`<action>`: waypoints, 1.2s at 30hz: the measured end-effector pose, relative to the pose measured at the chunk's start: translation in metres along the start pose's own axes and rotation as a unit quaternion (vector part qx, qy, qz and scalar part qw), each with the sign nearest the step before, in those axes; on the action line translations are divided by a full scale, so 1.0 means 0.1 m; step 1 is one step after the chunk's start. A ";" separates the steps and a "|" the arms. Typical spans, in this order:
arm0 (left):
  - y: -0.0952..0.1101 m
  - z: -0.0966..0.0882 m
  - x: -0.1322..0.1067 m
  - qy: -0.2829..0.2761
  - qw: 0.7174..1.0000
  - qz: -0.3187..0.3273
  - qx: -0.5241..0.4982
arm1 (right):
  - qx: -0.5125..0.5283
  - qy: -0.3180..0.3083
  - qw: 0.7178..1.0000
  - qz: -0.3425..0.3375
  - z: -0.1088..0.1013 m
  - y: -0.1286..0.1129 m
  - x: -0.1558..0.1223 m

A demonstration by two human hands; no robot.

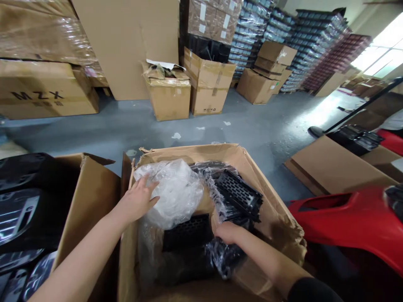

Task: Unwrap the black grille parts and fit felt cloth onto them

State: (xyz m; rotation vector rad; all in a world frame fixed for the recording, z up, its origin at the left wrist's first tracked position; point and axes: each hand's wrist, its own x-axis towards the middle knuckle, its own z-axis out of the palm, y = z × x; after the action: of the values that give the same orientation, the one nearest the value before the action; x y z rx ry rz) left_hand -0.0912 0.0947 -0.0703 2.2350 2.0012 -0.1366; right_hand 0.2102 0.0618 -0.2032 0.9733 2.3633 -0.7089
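Observation:
A large open cardboard box [270, 226] stands in front of me. Inside its left part lies a crumpled clear plastic bag [176, 191]; my left hand [140, 199] is at the bag's left edge, fingers spread. My right hand [228, 232] reaches down into the middle of the box, against clear plastic wrap [217, 197]. Its fingertips are hidden, so I cannot tell whether it grips anything. Just beyond it, a black slotted plastic part [239, 193] lies tilted on the right. Another black perforated part [189, 230] rests lower, left of my right hand.
On the left, an open carton [91, 201] holds several black plastic parts [28, 209]. A red molded piece [352, 222] lies close on the right. Across the grey floor [126, 126] stand taped cartons [170, 98] and wrapped stacks [252, 33].

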 end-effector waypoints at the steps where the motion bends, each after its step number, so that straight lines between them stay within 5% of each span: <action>1: 0.01 -0.01 0.00 0.000 1.000 -0.002 0.002 | 0.014 0.009 1.000 -0.010 -0.07 0.02 -0.03; 6: 0.03 -0.04 -0.02 0.019 1.000 0.001 -0.016 | 0.109 0.100 0.988 -0.045 -0.37 0.10 -0.18; 11: 0.24 -0.21 -0.10 0.146 0.982 0.043 -0.110 | 0.261 0.226 0.937 -0.057 -0.65 -0.04 -0.16; 15: 0.50 -0.21 -0.18 0.047 0.953 0.151 -0.259 | 0.397 0.309 0.863 -0.055 -0.93 -0.35 -0.07; 17: 0.56 -0.14 -0.18 -0.007 0.947 0.149 -0.285 | 0.425 0.323 0.845 -0.044 -1.06 -0.49 -0.03; 20: 0.53 -0.07 -0.16 -0.001 0.948 0.091 -0.305 | 0.480 0.302 0.821 -0.073 -1.12 -0.58 0.03; 24: 0.45 -0.12 -0.12 0.064 0.926 0.000 -0.372 | 0.551 0.212 0.799 -0.110 -0.95 -0.45 0.06; 28: 0.38 -0.16 -0.07 0.058 0.894 -0.080 -0.438 | 0.590 0.158 0.787 -0.089 -0.71 -0.23 0.08; 33: 0.25 -0.22 -0.07 0.086 0.935 -0.085 -0.333 | 0.639 0.271 0.719 -0.034 -0.78 0.02 -0.05; 36: 0.31 -0.32 -0.15 0.184 0.938 0.009 -0.293 | 0.561 0.320 0.762 -0.047 -0.99 0.00 -0.21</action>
State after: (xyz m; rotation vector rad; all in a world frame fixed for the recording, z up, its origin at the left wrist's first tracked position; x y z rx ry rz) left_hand -0.0625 0.0822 -0.0351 1.9739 1.8365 0.8264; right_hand 0.2005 0.1130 -0.1166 1.7753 2.3981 -2.2875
